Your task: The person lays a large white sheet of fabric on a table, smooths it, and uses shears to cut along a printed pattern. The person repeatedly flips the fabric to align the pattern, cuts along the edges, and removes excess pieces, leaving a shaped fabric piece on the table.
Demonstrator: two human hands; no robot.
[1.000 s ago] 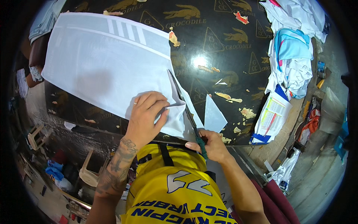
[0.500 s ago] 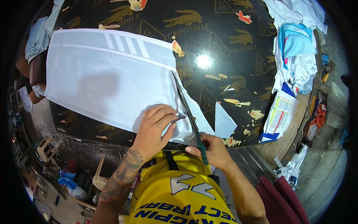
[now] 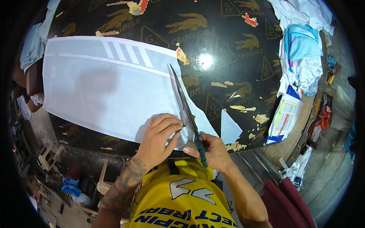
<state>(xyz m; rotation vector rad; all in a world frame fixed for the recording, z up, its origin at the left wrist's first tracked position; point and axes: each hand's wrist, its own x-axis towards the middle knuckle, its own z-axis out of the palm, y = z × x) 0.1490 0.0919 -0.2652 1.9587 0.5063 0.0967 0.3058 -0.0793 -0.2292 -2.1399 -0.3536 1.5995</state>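
Note:
A pale grey-white fabric panel (image 3: pixel 99 91) with slanted white stripes near its far edge lies flat on the dark table. My right hand (image 3: pixel 210 151) is closed round the green-wrapped handle of long dark scissors (image 3: pixel 185 102). Their blades lie along the panel's right side, tips pointing away from me, with a narrow strip of fabric (image 3: pixel 203 125) to their right. With thumb and fingers together, my left hand (image 3: pixel 161 135) pinches the fabric just left of the blades. A triangular fabric scrap (image 3: pixel 229 128) rests right of the strip.
The dark table (image 3: pixel 152 19) has gold crocodile prints and peeling patches. Along its right edge sit piled white and light-blue garments (image 3: pixel 302 49) and a printed sheet (image 3: pixel 284 117). Folded pale cloth (image 3: pixel 32 47) is stacked at the far left. A plastic chair (image 3: pixel 102 180) stands below the table.
The scissors have advanced farther up the panel, their tips now nearer its far edge and slightly left. My left hand keeps its pinch on the fabric. The whole view has shifted a little.

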